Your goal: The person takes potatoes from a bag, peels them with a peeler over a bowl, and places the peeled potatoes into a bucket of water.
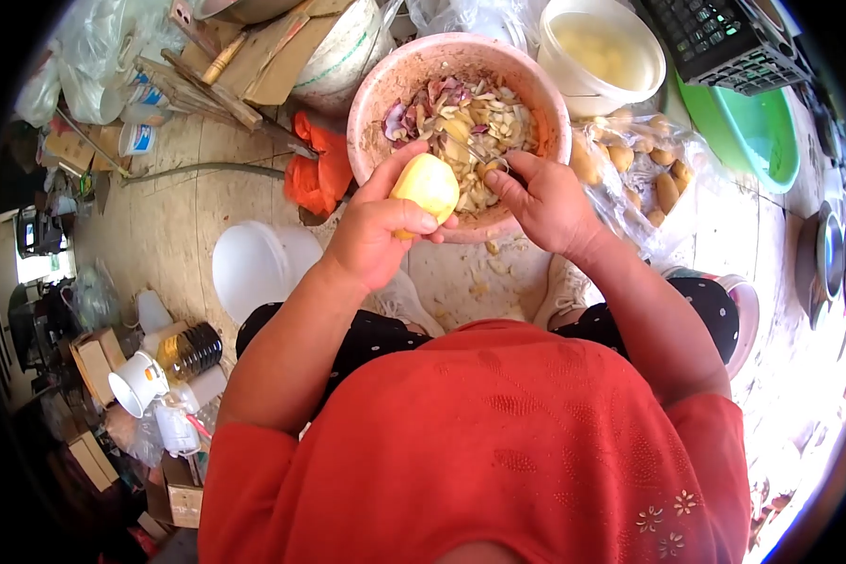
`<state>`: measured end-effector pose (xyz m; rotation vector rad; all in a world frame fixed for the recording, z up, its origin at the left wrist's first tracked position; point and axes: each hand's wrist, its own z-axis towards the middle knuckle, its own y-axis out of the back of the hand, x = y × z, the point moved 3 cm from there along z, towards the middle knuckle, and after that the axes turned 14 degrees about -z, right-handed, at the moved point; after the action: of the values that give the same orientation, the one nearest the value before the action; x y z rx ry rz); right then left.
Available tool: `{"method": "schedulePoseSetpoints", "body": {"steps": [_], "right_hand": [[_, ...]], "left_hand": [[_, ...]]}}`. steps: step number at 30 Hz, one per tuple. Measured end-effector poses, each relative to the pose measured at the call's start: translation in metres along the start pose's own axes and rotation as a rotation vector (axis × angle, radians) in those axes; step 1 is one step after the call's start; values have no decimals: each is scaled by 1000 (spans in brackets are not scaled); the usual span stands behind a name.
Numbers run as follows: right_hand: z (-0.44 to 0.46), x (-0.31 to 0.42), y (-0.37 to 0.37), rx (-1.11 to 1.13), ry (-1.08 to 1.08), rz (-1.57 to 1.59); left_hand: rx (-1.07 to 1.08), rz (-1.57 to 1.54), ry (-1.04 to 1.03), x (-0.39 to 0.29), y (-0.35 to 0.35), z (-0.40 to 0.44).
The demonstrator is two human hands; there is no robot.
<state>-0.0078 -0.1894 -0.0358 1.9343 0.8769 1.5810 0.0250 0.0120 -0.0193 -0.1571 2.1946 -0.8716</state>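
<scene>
My left hand [371,230] is closed around a yellow, peeled potato [429,185], holding it over the near side of a pink basin [547,103]. My right hand [550,204] grips a small knife [468,148], its thin blade pointing left toward the potato but apart from it. The knife's handle is mostly hidden by the fingers, with a brownish bit by the thumb. Inside the basin lies a heap of pale potato peelings [503,113] with some purplish skins [404,117] at the left.
A white bucket [559,89] with peeled potatoes in liquid stands behind right. Unpeeled potatoes [665,193] lie in a clear plastic bag beside the basin. Further right are a green tub [775,141] and a black crate [738,56]. A white container [244,268] and red bag [320,164] lie left.
</scene>
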Motion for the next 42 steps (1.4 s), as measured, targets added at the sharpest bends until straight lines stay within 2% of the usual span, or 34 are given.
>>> {"method": "schedulePoseSetpoints", "body": {"steps": [1, 3, 6, 10, 12, 13, 15, 18, 20, 21, 23, 28, 30, 34, 36, 37, 39, 42], "right_hand": [[0, 1, -2, 9, 2, -1], [0, 3, -4, 42, 16, 36], [-4, 11, -4, 98, 35, 86], [-6, 7, -10, 130, 18, 164], [-5, 1, -14, 221, -86, 412], [-3, 0, -11, 222, -86, 411], [-2, 0, -4, 309, -179, 847], [-2, 5, 0, 204, -161, 867], [-3, 1, -5, 264, -155, 788], [-6, 3, -8, 169, -73, 550], [-14, 12, -8, -33, 154, 150], [-27, 28, -8, -18, 206, 12], [-30, 30, -10, -8, 173, -163], [-15, 18, -10, -9, 89, -267], [7, -15, -8, -5, -143, -170], [7, -21, -4, -10, -148, -169], [9, -20, 11, -153, -66, -97], [-2, 5, 6, -18, -61, 20]], "left_hand": [[-6, -6, -1, 1, 1, -1], [129, -38, 3, 0, -3, 0], [172, -63, 34, 0, -1, 2], [125, 23, 50, 0, -3, 0], [86, 172, -12, 3, -2, 1], [86, 171, -12, 4, -1, 1], [74, 226, 18, 6, 0, 2], [-38, 301, 104, 7, 4, 5], [-90, 292, 62, 8, -1, 2], [-138, 286, 18, 6, -3, 1], [-96, 250, 32, 1, -5, 0], [-89, 164, 26, 5, -1, 1], [-97, 166, 32, 6, 3, 3], [-137, 118, 40, 7, -4, -2], [-31, 166, 96, 8, -2, -2], [-26, 170, 100, 9, 0, 0], [-97, 185, -79, 5, 8, 2], [-100, 60, -62, -2, 5, 2]]}}
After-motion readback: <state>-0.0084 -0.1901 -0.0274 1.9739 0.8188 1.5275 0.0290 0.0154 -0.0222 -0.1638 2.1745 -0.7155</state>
